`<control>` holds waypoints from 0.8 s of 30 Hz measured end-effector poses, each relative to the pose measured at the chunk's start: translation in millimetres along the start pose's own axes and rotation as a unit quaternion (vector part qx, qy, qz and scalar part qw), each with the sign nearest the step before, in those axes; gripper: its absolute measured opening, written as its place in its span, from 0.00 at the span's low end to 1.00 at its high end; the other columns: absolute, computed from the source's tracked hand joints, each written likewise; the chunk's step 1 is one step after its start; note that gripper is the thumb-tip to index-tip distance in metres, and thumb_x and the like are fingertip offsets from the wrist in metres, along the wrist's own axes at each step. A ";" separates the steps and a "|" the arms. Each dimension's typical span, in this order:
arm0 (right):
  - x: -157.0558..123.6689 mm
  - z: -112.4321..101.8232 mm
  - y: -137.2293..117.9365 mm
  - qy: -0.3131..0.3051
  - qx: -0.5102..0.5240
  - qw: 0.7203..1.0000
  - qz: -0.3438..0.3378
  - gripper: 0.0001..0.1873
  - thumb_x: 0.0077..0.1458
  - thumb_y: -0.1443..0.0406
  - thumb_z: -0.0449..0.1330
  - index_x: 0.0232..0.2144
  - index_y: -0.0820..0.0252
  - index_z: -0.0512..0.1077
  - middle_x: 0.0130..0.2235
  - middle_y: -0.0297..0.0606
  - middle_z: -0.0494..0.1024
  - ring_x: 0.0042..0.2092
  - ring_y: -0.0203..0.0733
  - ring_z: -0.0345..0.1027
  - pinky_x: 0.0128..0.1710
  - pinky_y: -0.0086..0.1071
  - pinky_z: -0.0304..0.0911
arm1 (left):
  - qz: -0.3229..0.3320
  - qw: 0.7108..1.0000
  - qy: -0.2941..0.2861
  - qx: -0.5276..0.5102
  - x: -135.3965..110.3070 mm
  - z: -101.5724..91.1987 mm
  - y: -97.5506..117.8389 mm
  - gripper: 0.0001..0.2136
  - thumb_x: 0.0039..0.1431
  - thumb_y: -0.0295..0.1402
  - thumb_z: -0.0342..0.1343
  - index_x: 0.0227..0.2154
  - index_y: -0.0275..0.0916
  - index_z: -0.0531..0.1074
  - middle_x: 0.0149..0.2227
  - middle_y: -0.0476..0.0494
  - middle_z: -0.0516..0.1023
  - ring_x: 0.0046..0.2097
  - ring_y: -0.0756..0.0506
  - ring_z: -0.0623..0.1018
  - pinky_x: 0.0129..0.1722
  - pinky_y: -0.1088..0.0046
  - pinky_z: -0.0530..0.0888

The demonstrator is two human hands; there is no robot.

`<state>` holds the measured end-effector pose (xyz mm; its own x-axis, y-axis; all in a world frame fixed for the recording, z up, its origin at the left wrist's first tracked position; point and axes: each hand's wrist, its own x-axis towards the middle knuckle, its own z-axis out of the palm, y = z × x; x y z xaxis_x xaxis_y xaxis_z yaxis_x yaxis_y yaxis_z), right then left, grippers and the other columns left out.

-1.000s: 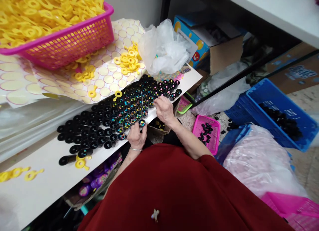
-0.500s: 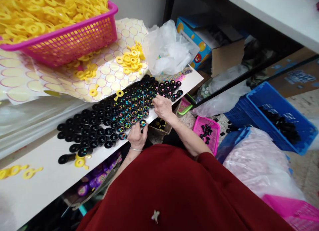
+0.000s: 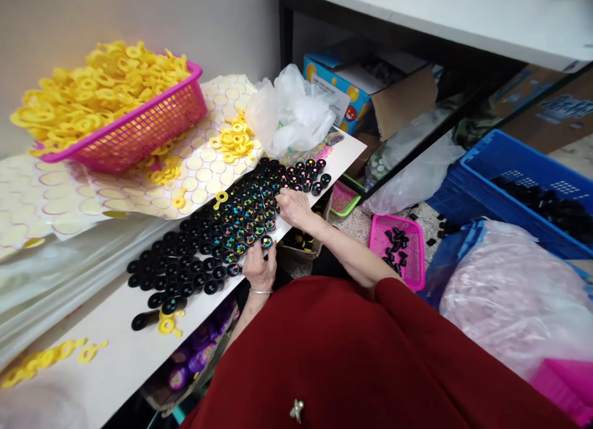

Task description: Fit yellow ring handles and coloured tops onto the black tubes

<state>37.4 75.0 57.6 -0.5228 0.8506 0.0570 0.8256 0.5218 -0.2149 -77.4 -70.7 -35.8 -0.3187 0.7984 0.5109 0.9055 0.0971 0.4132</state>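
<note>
Many small black cups (image 3: 199, 262) stand packed together on the white table, and those on the right have colourful bits inside. My left hand (image 3: 259, 265), with a bracelet at its wrist, is at the table's front edge, thumb and finger closed around a black cup (image 3: 266, 241) with coloured bits in it. Over the right part of the cups is my right hand (image 3: 295, 208), fingers curled and pinched together; what they hold, if anything, is hidden. A yellow ring piece with a short stem (image 3: 221, 198) lies on top of the cups.
A pink basket (image 3: 139, 142) heaped with yellow ring pieces stands behind on a sheet of round stickers. A crumpled plastic bag (image 3: 296, 111) lies at the table's far end. Below right are a pink tray (image 3: 419, 256) of black pieces and a blue crate (image 3: 491, 151).
The camera view has tilted and shifted, so the table and basket sit lower. Both hands stay at nearly the same places among the cups; the left still holds its cup.
</note>
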 end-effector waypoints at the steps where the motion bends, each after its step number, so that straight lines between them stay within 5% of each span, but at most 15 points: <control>1: 0.1 0.3 0.2 0.001 -0.004 1.000 -0.013 0.14 0.54 0.73 0.48 0.35 0.63 0.73 0.36 0.44 0.73 0.39 0.43 0.64 0.29 0.34 0.45 | 0.001 1.000 0.001 0.000 0.2 -0.1 0.0 0.19 0.59 0.45 0.52 0.42 0.32 0.72 0.27 0.40 0.73 0.31 0.46 0.73 0.31 0.71 0.65; 16: 7.2 1.3 11.7 -0.021 0.056 0.997 -0.041 0.13 0.56 0.72 0.49 0.32 0.65 0.74 0.36 0.42 0.73 0.35 0.39 0.63 0.29 0.31 0.46 | 0.001 1.000 -0.002 0.012 -0.2 3.7 -2.4 0.22 0.58 0.46 0.53 0.44 0.29 0.70 0.28 0.39 0.73 0.31 0.45 0.74 0.32 0.71 0.67; 20: 6.0 2.4 23.4 0.034 0.179 0.982 -0.045 0.08 0.55 0.69 0.55 0.30 0.65 0.75 0.33 0.39 0.71 0.34 0.36 0.63 0.33 0.29 0.52 | 0.010 1.000 0.011 0.005 -7.1 -1.2 -5.1 0.23 0.58 0.45 0.54 0.46 0.30 0.69 0.28 0.39 0.74 0.31 0.45 0.75 0.32 0.71 0.69; 24: -10.0 -3.1 36.1 0.134 0.326 0.935 -0.046 0.06 0.54 0.68 0.56 0.29 0.63 0.73 0.31 0.35 0.70 0.34 0.35 0.63 0.37 0.28 0.57 | 0.024 1.000 0.004 -0.019 -21.7 -27.8 -5.3 0.18 0.57 0.42 0.56 0.44 0.32 0.71 0.28 0.38 0.76 0.31 0.45 0.76 0.32 0.70 0.71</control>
<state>73.1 85.5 52.3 -0.4410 0.8357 0.3272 0.4294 0.5166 -0.7407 -83.0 -105.0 -28.2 -0.2769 0.7972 0.5364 0.9087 0.0359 0.4158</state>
